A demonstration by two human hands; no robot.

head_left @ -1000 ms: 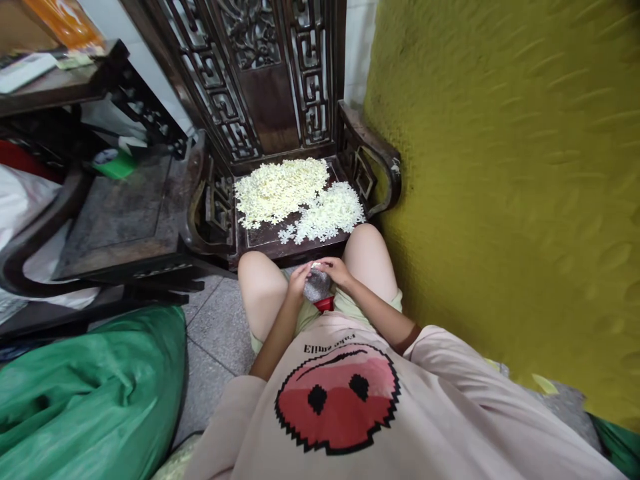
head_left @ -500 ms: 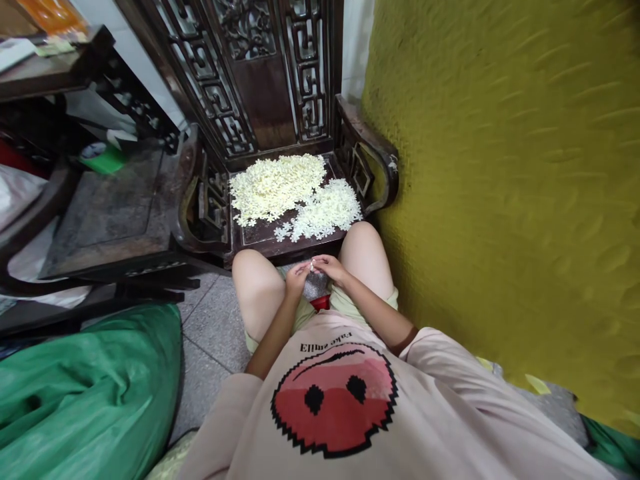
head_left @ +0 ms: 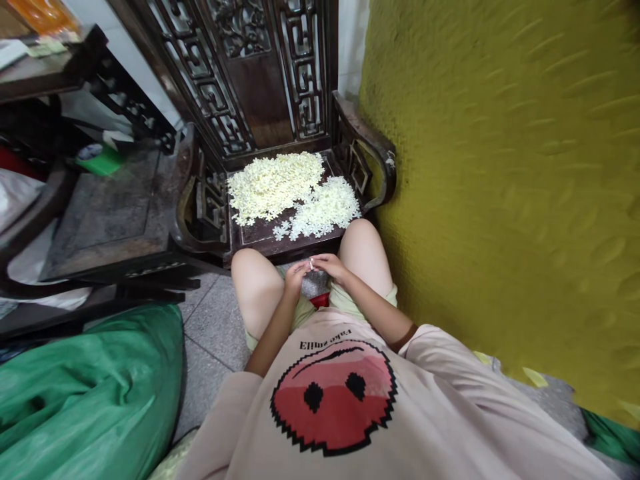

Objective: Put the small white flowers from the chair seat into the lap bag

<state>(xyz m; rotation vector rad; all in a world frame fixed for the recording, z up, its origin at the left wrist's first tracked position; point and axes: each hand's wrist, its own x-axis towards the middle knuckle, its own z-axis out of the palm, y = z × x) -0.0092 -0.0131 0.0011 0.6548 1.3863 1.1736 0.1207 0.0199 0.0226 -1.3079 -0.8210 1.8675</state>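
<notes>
Two hands pinch a small white piece in front of a chair heaped with small flowers.
The left hand (head_left: 295,275) and the right hand (head_left: 329,265) meet just in front of the chair (head_left: 260,100), between the person's knees. Their fingertips are drawn together around the small white piece (head_left: 311,265); it is too small to tell its exact shape or which hand bears it. On the chair's seat, toward the back, lies a broad cream flower pile (head_left: 275,183); toward the chair's front right corner lies a smaller, whiter flower pile (head_left: 330,205), the two touching along one side. Left of the chair stands a second chair (head_left: 107,207) with a green roll (head_left: 103,161) on its seat. Right of the chair hangs a large yellow sheet (head_left: 500,167). A green cloth (head_left: 110,373) bulges on the near left side of the chair.
</notes>
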